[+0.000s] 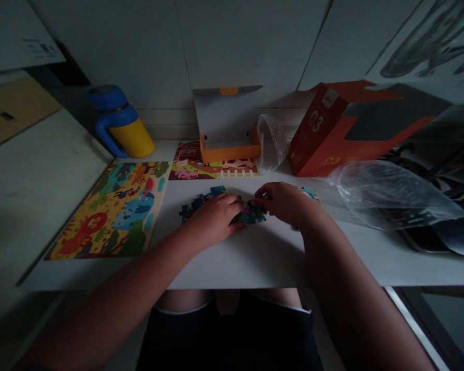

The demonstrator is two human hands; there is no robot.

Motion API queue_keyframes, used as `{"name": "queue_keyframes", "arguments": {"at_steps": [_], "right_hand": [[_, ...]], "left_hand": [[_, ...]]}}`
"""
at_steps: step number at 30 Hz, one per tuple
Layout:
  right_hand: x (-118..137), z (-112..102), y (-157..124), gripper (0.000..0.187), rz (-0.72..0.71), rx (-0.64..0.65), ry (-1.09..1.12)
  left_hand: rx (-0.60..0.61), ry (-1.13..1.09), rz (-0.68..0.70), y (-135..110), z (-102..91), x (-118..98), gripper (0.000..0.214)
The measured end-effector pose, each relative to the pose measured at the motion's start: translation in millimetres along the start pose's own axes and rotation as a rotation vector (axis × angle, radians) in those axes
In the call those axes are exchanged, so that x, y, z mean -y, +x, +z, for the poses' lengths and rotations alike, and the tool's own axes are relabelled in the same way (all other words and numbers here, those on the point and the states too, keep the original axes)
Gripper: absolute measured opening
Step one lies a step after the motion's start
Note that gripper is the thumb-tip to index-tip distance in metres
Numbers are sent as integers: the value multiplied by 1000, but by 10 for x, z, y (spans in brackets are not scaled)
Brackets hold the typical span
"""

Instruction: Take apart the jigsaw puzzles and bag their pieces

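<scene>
A partly joined dark blue-green jigsaw puzzle [196,203] lies on the white table in front of me. My left hand [216,214] rests over its middle, fingers slightly bent and thumb apart, covering part of the picture. At the puzzle's right end, my right hand [284,201] is closed in a pinch on a dark puzzle piece [260,196], touching or just above the joined part. Beyond the right hand, some light teal puzzle pieces [308,192] show, partly hidden by the wrist.
Left lies a finished animal puzzle [129,206]; behind is a farm puzzle [185,170] under an open orange box [230,153]. A blue-yellow jug [131,136] stands back left. A red box [325,134] and clear plastic bags [394,196] [271,144] occupy the right and back.
</scene>
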State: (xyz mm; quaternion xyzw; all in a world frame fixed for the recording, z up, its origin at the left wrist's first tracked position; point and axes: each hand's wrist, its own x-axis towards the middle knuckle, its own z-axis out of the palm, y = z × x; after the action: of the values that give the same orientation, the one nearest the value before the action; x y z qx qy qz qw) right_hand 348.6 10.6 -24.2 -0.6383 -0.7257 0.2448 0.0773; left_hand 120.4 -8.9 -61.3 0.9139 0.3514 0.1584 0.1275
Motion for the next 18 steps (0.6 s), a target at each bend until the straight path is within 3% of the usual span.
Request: {"name": "queue_keyframes", "arguments": {"at_steps": [8,14,18], "right_hand": [[26,38,-20,20,-42,-26,-23],[-96,-14,48,28,-23,-107,69],[-93,-40,27,24,-189,75,42]], "left_hand": [[-10,37,-17,1,-3,48,26],[-14,57,-20,-6,-7,83,28],[14,41,5,-9,-52,119,27]]}}
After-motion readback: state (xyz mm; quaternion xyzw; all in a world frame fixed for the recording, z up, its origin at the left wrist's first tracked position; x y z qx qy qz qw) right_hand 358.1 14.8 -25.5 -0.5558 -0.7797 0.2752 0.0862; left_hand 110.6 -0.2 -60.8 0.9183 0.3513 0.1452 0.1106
